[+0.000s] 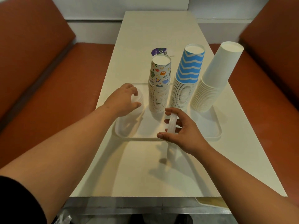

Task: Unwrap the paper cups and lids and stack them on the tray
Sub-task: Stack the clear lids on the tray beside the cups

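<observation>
Three upside-down cup stacks stand at the back of a white tray (202,131): a patterned stack (159,88), a blue zigzag stack (186,81) and a plain white stack (213,80). On the tray's left end stands a stack of translucent lids (127,117); my left hand (124,101) grips its top. My right hand (181,131) holds a few white lids (171,125) on edge, just above the tray's front middle.
A purple round label (159,51) lies on the cream table (161,172) behind the patterned stack. Red-brown booth seats (48,110) flank the table on both sides. Crumpled clear wrap (64,219) shows below the table's near edge.
</observation>
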A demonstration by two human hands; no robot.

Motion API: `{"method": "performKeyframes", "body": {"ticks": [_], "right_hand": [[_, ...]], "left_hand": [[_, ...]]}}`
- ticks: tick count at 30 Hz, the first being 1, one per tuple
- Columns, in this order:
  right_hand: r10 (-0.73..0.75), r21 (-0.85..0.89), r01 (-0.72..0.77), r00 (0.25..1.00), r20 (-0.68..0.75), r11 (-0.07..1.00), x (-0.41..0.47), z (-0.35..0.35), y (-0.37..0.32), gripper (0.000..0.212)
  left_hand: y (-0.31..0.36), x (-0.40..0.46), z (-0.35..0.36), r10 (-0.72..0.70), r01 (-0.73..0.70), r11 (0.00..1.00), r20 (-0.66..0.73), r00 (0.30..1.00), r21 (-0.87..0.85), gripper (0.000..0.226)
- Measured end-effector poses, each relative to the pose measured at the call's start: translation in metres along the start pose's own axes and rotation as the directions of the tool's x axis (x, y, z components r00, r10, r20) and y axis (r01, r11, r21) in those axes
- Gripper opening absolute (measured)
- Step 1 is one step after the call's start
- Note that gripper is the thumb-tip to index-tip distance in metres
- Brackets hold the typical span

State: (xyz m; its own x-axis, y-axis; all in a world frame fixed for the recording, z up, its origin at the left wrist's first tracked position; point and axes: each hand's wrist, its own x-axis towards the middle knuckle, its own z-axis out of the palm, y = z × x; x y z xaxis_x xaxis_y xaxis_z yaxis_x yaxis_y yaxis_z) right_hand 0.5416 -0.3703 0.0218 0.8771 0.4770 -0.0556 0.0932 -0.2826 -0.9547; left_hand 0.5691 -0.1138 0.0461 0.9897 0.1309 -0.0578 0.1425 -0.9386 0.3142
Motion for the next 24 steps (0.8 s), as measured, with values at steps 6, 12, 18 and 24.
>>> {"method": "performKeyframes", "body": {"ticks": [6, 12, 18, 24], "right_hand": [[-0.034, 0.026, 0.034, 0.999, 0.0, 0.999, 0.002, 0.001, -0.009, 0.085], [-0.104, 0.0, 0.104, 0.994, 0.012, 0.995, 0.008, 0.009, -0.016, 0.079], [-0.116, 0.071, 0.112, 0.992, 0.056, 0.991, 0.011, 0.012, -0.016, 0.097], [-0.112, 0.092, 0.11, 0.993, 0.026, 0.99, 0.01, 0.012, -0.02, 0.09]], "left_hand": [[0.03, -0.041, -0.004, -0.068, -0.042, 0.94, -0.307, 0.949, -0.339, 0.034], [0.077, -0.08, 0.012, -0.029, 0.369, 0.254, 0.374, 0.927, -0.894, 0.038], [0.078, -0.084, 0.01, -0.019, 0.406, 0.067, 0.406, 0.914, -0.911, 0.041], [0.072, -0.084, 0.007, -0.037, 0.39, 0.086, 0.389, 0.921, -0.917, 0.027]]}}
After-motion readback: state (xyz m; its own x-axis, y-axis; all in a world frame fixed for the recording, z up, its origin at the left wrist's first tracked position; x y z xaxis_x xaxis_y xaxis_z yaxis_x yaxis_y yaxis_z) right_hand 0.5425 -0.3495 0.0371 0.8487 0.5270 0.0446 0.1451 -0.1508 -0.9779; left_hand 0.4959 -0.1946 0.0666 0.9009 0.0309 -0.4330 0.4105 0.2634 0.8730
